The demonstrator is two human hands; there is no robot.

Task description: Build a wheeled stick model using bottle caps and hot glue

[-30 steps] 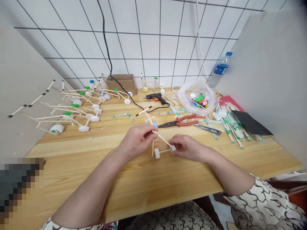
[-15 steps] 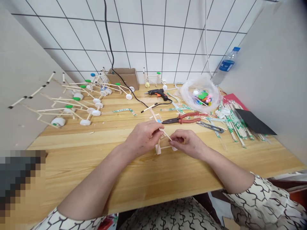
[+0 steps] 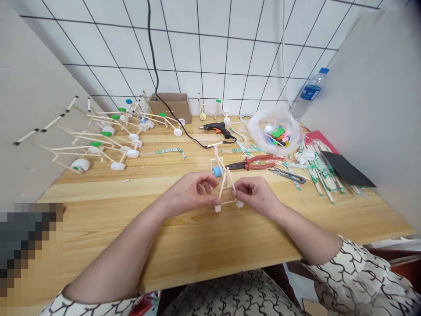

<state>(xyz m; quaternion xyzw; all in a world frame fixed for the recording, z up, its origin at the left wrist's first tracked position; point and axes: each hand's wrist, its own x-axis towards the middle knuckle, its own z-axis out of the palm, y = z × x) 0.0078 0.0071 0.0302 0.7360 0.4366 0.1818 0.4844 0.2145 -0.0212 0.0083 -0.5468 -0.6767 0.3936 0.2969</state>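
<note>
A small toy tricycle frame made of wooden sticks [image 3: 222, 186] stands on the table between my hands. It has white bottle-cap wheels at the near end, a blue cap wheel [image 3: 217, 170] farther off, and a handlebar [image 3: 215, 144] with dark ends. Two sticks lean together into a peak in its middle. My right hand [image 3: 258, 195] pinches the lower part of the right leaning stick, above the right white wheel [image 3: 239, 202]. On the other side, my left hand [image 3: 194, 191] has its thumb and fingers apart, the thumb tip at the left stick's foot near the left white wheel [image 3: 217, 208].
Red-handled pliers [image 3: 259, 163], a utility knife [image 3: 289, 175] and a glue gun [image 3: 217, 128] lie beyond. Several similar stick tricycles [image 3: 105, 140] stand at left. At right are a plastic bag of coloured pieces [image 3: 255, 131], wrapped chopsticks [image 3: 322, 173] and a water bottle [image 3: 311, 92].
My left hand has let go of the stick at the top and moved down and left, its fingers parting. The stick now leans against the other one; the handlebar has turned slightly.
</note>
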